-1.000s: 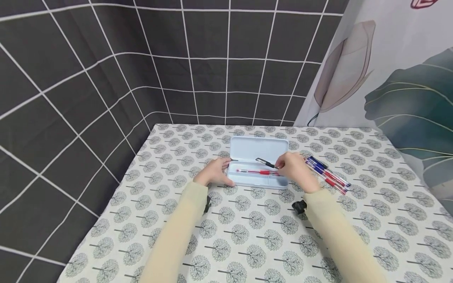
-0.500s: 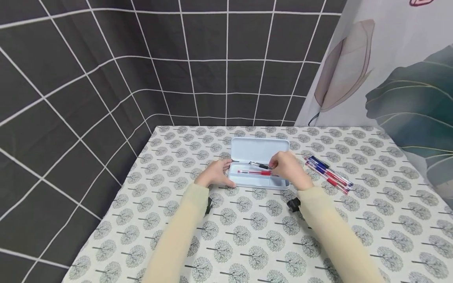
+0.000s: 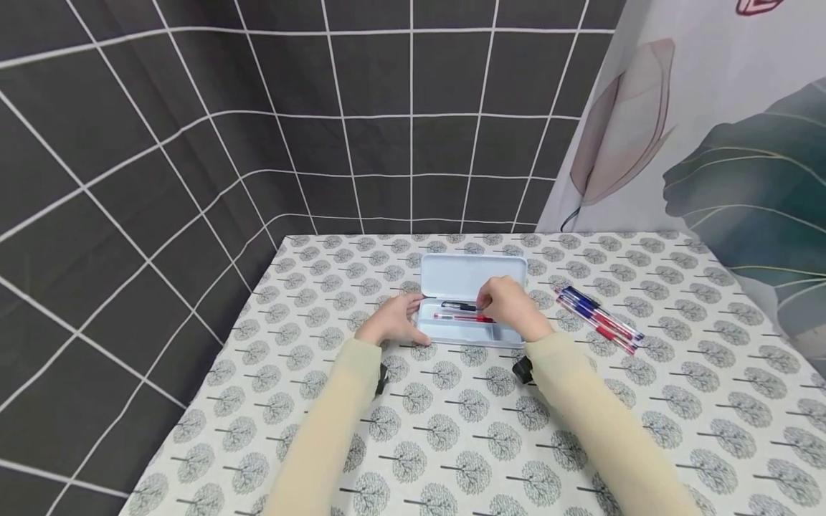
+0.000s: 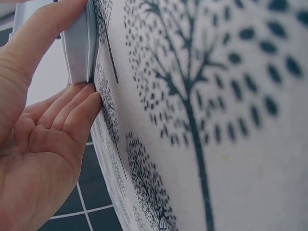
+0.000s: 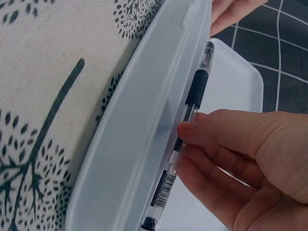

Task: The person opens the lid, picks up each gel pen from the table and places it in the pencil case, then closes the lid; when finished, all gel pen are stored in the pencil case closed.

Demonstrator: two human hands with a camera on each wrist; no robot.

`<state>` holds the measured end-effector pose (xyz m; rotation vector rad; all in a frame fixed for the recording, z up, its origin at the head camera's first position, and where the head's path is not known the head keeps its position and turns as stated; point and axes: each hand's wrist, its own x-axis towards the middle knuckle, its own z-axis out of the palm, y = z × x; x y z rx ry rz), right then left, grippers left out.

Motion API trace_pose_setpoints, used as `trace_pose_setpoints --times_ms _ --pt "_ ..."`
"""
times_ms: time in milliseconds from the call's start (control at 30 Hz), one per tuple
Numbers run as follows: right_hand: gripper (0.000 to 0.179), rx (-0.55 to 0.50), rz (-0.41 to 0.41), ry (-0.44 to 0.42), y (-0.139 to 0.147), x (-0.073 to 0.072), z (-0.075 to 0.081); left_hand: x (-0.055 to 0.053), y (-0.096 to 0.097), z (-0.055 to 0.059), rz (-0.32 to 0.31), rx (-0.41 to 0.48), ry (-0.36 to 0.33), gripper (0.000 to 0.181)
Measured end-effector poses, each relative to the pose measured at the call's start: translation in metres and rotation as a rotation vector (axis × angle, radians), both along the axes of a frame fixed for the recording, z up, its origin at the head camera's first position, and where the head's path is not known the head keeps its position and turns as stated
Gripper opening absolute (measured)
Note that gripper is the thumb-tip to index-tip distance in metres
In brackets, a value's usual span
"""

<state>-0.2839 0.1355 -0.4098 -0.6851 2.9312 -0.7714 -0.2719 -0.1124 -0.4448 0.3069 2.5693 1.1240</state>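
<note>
Dark wall (image 3: 381,136) w/ white grid at back & on L side. Table (image 3: 445,459) under it, white cloth w/ grey tree print. Leaf-print curtain (image 3: 645,136) far R. Cream sleeves (image 3: 316,437) on both arms. Light-blue pencil case (image 3: 458,332) mid-table, lid up at back. L hand (image 3: 393,320) at its L end, spread: thumb at front corner, fingers at back one. R hand (image 3: 510,304) above the tray, thumb & fingers pinching a black pen (image 5: 196,89) approx. mid-length. That pen's over the back part of tray, just behind a red pen (image 3: 461,317) lying inside; can't tell if it touches the floor. Loose pens (image 3: 600,319), blue & red, bunched on cloth R of case.
</note>
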Motion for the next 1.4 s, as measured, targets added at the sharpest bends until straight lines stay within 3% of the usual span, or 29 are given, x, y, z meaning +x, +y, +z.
trace_pose_setpoints --times_ms 567,967,1400 --pt "0.025 0.086 0.001 -0.019 -0.017 -0.005 -0.002 0.002 -0.001 0.002 0.005 0.019 0.000 0.105" --pt "0.021 0.140 -0.007 -0.010 -0.020 -0.002 0.001 0.002 0.001 0.004 0.003 0.010 0.000 0.104" --pt "0.019 0.110 -0.034 -0.101 -0.017 0.001 0.003 0.005 0.002 0.005 0.002 0.014 -0.001 0.103"
